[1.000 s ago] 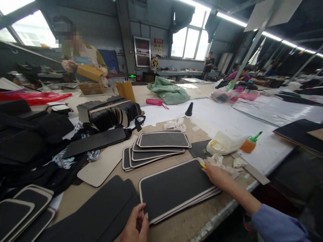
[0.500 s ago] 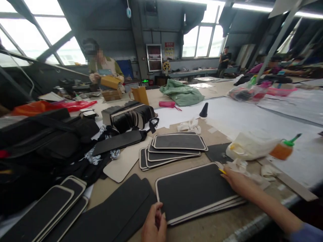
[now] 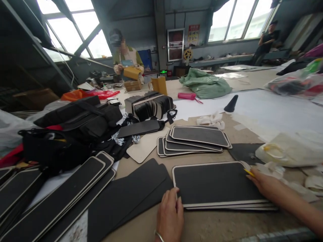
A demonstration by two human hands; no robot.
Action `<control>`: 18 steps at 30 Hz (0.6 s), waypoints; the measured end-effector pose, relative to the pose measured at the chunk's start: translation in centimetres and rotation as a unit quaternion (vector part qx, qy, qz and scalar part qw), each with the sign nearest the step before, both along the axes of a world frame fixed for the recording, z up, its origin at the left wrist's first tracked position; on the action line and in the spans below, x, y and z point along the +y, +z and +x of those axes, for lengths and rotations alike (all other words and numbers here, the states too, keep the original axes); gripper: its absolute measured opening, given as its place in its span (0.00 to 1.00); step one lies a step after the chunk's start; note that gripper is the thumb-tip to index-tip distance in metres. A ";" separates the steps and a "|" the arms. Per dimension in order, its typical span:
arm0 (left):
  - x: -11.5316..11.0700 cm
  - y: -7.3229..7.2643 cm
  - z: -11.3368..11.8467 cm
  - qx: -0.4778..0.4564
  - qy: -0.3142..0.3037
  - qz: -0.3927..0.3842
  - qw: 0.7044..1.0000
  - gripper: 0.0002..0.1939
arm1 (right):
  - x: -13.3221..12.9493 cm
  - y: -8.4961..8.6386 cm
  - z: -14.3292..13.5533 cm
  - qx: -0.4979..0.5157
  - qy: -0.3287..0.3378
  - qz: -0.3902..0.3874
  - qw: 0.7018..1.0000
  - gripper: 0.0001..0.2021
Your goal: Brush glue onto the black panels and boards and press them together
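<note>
A stack of black panels [image 3: 217,185] with pale borders lies before me, its edges slightly fanned out at the near side. My left hand [image 3: 170,213] is at the stack's left edge, fingers bent and pinching near the front left corner. At the far right corner is my right hand [image 3: 263,183], closed around a slim yellow tool [image 3: 249,172]; only its yellow end shows, so its kind is unclear. Left of the stack lie plain black sheets [image 3: 126,198]. A smaller pile of bordered black panels [image 3: 199,135] sits just behind.
More bordered panels [image 3: 63,196] lie at the left, near black bags [image 3: 83,117]. Behind are a bundle of black pieces [image 3: 151,106], a black cone [image 3: 230,103], a green sack [image 3: 205,84] and a white plastic bag [image 3: 285,149]. A co-worker [image 3: 127,60] handles yellow pieces across the table.
The view has turned left, so things appear farther right. My left hand has moved slightly up along the stack's left edge. My right hand keeps the yellow tool at the far right corner.
</note>
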State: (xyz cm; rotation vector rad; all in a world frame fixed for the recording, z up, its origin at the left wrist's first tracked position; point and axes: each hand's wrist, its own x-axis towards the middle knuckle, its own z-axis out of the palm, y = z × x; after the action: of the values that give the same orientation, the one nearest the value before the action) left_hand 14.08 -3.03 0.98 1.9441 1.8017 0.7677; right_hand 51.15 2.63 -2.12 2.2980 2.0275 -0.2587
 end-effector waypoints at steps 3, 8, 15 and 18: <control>-0.4 0.8 0.7 0.110 -0.024 0.126 0.986 0.18 | -0.3 1.1 -0.8 -0.017 -0.008 -0.021 1.000 0.10; 0.5 2.9 4.7 0.095 -0.166 0.137 0.972 0.18 | -0.6 2.8 -1.9 -0.026 -0.019 -0.041 0.999 0.11; 3.5 2.7 9.1 0.070 -0.335 0.022 0.939 0.27 | -0.6 2.1 -1.6 -0.093 0.013 -0.052 0.994 0.11; 3.8 1.6 8.7 0.076 -0.340 -0.021 0.937 0.29 | -0.6 2.3 -2.0 -0.112 0.014 -0.059 0.992 0.09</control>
State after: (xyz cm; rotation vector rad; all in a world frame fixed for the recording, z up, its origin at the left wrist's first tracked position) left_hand 22.83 0.79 2.61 2.4200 1.0578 0.3451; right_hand 49.15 2.00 0.23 2.1210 1.8802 -0.1089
